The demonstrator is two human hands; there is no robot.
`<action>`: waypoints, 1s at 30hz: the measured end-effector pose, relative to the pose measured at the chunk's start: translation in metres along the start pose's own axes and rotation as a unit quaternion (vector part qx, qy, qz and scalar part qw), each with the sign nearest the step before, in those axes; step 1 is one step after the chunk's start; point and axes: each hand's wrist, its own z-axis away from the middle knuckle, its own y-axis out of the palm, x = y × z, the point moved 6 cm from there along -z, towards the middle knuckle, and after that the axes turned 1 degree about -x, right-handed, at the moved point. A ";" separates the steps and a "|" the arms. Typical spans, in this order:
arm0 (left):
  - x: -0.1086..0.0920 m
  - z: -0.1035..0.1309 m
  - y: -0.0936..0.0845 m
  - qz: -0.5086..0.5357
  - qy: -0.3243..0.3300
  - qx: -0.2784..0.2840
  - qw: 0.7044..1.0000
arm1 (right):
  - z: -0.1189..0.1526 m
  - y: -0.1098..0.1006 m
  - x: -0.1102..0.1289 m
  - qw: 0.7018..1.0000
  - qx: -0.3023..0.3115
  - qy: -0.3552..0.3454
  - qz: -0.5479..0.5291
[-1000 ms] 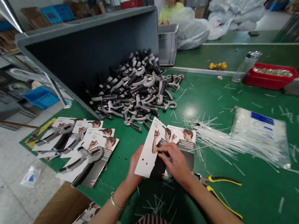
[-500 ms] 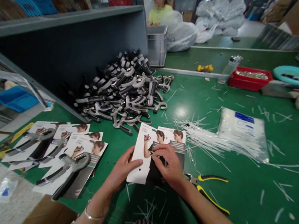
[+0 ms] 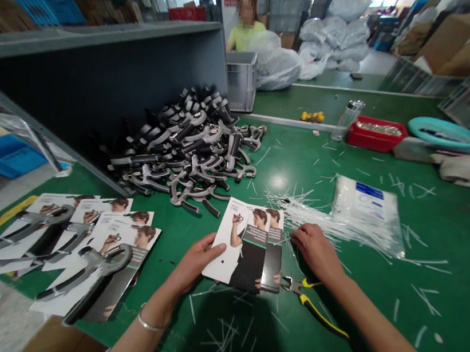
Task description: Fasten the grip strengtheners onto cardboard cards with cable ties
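The person's left hand grasps a printed card, thumb on its front face and fingers behind, holding it low over the green desk. A second card shows from behind its right edge. Just beside that, the right hand is bent with its fingertips close together at the near edge of a spread of thin white strips; I can't make out whether it pinches one. Pliers with yellow-and-black handles lie below that wrist, jaws toward the cards. Beyond the strips sits a clear bag of more strips. Over to the left, grey-and-black hand grips spill in a heap from a grey bin on its side, and nearer, a front card overlaps others, a grip lying across it. A co-worker in a yellow-green top is across the room.
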 end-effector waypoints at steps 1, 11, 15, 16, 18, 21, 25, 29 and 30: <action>-0.001 0.003 -0.004 0.012 0.001 -0.010 1.000 | -0.003 -0.001 0.001 1.000 0.002 -0.005 0.008; -0.012 0.021 -0.037 0.090 0.076 -0.150 0.982 | -0.011 -0.026 -0.015 0.949 -0.013 0.192 -0.251; -0.026 0.020 -0.024 0.056 0.084 -0.131 0.986 | -0.008 -0.021 -0.003 0.860 0.024 0.246 -0.446; -0.027 0.020 -0.022 0.052 0.082 -0.129 0.987 | -0.007 -0.020 0.000 0.843 0.027 0.250 -0.475; -0.027 0.019 -0.019 0.045 0.080 -0.127 0.988 | -0.005 -0.018 0.005 0.820 0.034 0.258 -0.510; -0.022 0.017 -0.019 0.028 0.083 -0.120 0.989 | -0.006 -0.014 0.009 0.795 0.052 0.263 -0.544; -0.016 0.012 -0.015 0.005 0.081 -0.092 0.992 | -0.016 -0.019 0.022 0.775 0.042 0.254 -0.577; -0.016 0.007 -0.001 -0.019 0.078 -0.052 0.995 | -0.028 -0.037 0.053 0.806 -0.065 0.206 -0.551; -0.017 0.006 0.003 -0.027 0.079 -0.047 0.995 | -0.029 -0.040 0.064 0.823 -0.085 0.187 -0.530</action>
